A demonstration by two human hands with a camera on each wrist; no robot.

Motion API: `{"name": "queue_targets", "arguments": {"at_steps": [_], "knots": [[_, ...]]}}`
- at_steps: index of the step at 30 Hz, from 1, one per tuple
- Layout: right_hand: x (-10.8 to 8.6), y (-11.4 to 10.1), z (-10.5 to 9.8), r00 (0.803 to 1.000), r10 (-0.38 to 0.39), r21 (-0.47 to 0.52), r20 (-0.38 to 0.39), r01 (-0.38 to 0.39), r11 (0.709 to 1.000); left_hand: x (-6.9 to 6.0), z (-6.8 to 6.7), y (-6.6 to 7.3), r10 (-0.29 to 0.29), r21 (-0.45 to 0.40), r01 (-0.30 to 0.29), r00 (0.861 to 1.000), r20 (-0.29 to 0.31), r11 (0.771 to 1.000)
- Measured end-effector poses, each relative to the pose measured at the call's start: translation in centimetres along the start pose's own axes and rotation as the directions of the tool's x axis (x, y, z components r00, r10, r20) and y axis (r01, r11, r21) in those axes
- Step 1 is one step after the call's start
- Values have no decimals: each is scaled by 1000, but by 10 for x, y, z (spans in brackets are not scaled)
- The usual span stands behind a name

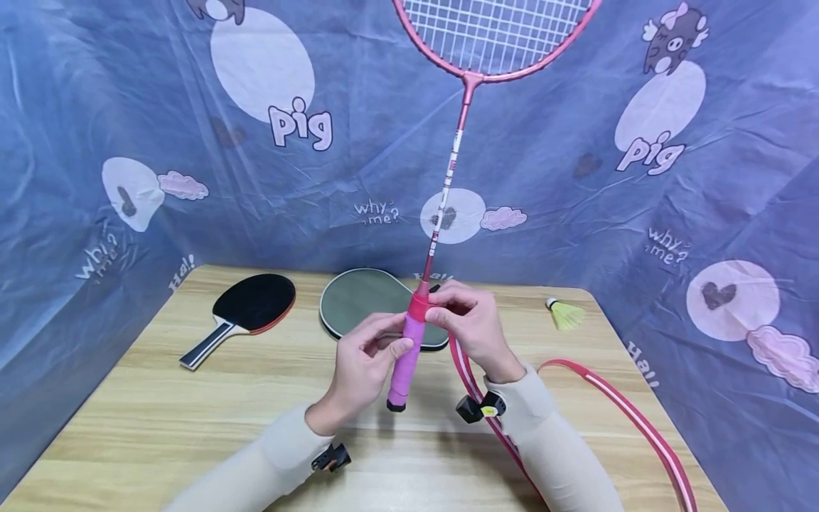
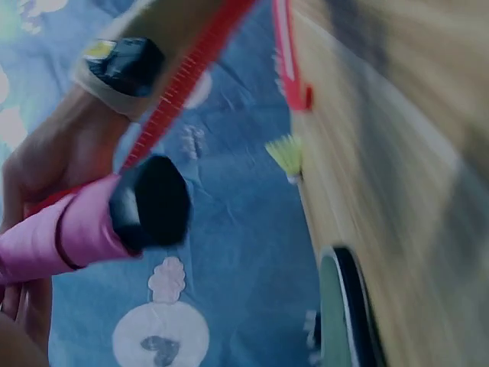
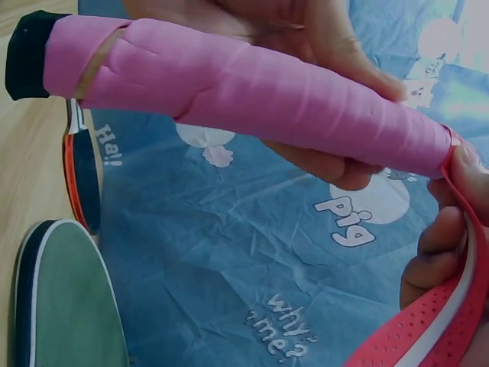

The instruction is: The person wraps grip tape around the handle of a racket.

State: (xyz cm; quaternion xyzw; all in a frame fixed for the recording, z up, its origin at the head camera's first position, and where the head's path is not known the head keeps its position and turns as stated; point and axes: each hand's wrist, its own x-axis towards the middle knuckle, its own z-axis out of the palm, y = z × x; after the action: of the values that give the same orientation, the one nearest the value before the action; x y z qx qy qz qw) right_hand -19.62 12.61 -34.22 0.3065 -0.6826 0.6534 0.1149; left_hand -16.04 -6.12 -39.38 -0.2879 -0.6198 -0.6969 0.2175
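A badminton racket (image 1: 448,178) stands tilted above the table, head up, its handle wrapped in pink-purple grip tape (image 3: 244,84) with a black butt cap (image 2: 157,202) at the end. My left hand (image 1: 361,366) holds the handle around its middle, thumb and fingers on either side. At the handle's top, my right hand (image 1: 476,323) pinches a red perforated grip tape (image 3: 416,321) against the racket. Some red tape circles the handle top; the rest hangs below the right hand and loops over the table on the right. The right forearm hides part of the tape.
On the wooden table (image 1: 160,434), a black table tennis bat (image 1: 256,302) lies at the left. A green-grey bat cover (image 1: 365,299) with white edging lies behind the hands. A yellow shuttlecock (image 1: 564,313) sits at the back right. Blue printed cloth (image 1: 358,156) surrounds the table.
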Motion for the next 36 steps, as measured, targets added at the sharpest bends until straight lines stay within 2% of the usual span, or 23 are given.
{"name": "queue_targets", "arguments": {"at_steps": [2,5,7,9,12,16,20,22,27,33,36], "knots": [[-1,2,3,1000,-2,3,-16,2,1000,-1,1,-3,116,108,-114,993,-12,988],[-1,5,6,999,-11,7,-35,11,1000,-1,2,-7,280,289,-262,960,-21,921],[-2,7,7,999,-13,8,-45,13,1000,-1,2,-8,335,358,-306,942,-21,882],[-2,8,8,999,-5,5,-53,5,1000,-1,3,-8,342,384,-308,939,-22,870],[-2,8,8,998,14,-16,-55,-15,1000,-2,3,-7,295,390,-261,955,-28,883],[-2,6,7,998,39,-76,-41,-42,996,-2,1,-3,204,379,-177,979,-31,908],[-2,4,6,999,44,-147,-21,-47,988,-3,0,-1,124,332,-108,992,-28,937],[-1,3,6,999,35,-184,-9,-37,982,-3,-1,0,67,297,-56,997,-27,953],[2,0,4,999,15,-229,31,-8,973,-2,-3,4,-63,242,64,998,-12,968],[4,-4,-4,996,10,-239,93,13,971,1,-3,6,-122,210,112,992,38,971],[5,-4,-7,993,14,-225,118,13,974,2,-5,7,-153,174,137,985,82,975]]}}
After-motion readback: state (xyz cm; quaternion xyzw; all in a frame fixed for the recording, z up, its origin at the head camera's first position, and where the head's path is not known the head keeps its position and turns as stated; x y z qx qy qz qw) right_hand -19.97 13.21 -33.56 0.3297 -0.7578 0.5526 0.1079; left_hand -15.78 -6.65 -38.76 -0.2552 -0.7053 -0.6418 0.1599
